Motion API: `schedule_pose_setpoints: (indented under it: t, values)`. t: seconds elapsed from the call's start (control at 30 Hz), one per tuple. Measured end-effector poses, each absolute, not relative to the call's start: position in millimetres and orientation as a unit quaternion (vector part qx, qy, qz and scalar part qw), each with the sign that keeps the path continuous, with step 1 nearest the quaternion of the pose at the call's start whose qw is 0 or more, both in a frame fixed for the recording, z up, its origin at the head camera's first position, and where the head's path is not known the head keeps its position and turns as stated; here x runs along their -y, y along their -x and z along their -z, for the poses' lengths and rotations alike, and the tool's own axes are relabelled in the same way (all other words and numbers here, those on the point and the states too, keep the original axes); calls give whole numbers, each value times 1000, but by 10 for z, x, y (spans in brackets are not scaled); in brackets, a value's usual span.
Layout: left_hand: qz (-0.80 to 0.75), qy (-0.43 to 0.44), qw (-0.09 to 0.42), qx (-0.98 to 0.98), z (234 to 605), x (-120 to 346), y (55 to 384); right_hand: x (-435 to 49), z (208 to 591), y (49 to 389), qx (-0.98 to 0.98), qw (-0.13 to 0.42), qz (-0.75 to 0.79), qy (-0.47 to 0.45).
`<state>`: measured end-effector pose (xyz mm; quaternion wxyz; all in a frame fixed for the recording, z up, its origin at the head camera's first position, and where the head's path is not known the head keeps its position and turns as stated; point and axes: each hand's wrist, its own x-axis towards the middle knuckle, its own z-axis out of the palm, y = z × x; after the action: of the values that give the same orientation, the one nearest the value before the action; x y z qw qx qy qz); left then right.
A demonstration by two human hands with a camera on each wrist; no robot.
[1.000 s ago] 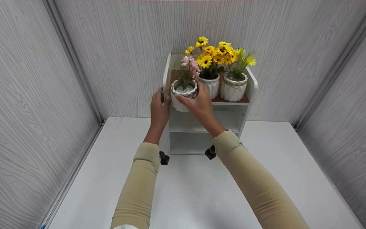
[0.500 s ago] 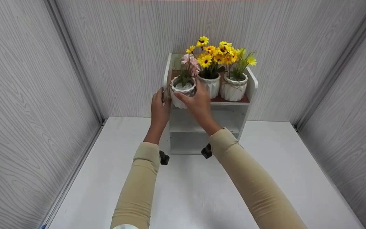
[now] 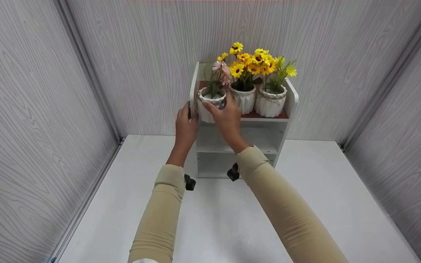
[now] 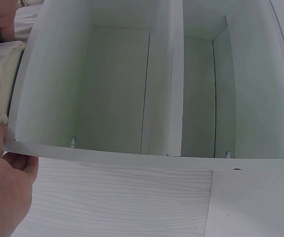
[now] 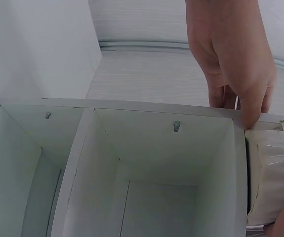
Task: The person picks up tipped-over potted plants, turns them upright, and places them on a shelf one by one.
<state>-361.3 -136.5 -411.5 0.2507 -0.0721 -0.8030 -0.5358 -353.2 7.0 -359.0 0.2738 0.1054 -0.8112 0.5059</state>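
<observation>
Right, your right hand (image 3: 225, 115) has fingers curled round the pink pot (image 3: 210, 106), which sits at the shelf's (image 3: 269, 117) left front edge, touching the yellow pot (image 3: 244, 100) beyond your fingertips. Your left hand (image 3: 185, 126) rests w/ fingers on the shelf's side panel; can't tell their spread. Risk, imo: the pot looks only partly on the board, so letting go early could tip it off. Pushing sideways may knock the neighbour pot.

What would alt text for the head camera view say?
Two hands in beige sleeves hold a white ribbed pot of pink flowers at the left end of a small white shelf unit's top, beside two white pots of yellow flowers; right hand grips it, left hand at its side.
</observation>
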Motion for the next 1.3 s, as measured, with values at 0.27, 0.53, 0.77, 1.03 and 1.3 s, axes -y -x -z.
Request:
schedule_pose_setpoints:
  t: [0.27,0.53,0.77,1.03,1.3]
  values:
    - [532,60,241,810,4106,1359,3606,-37,3618,3600,800,277,-518,-118]
    - [529,58,245,811,4113,1365,3605,16,3573,3653,812,248,-518,-101]
    - [529,56,249,810,4138,1388,3600,83,3548,3726,818,196,-534,-87]
    - [533,58,247,807,4131,1362,3579,117,3541,3793,813,198,-540,-87]
    - [526,55,250,811,4114,1346,3585,145,3576,3851,811,213,-538,-86]
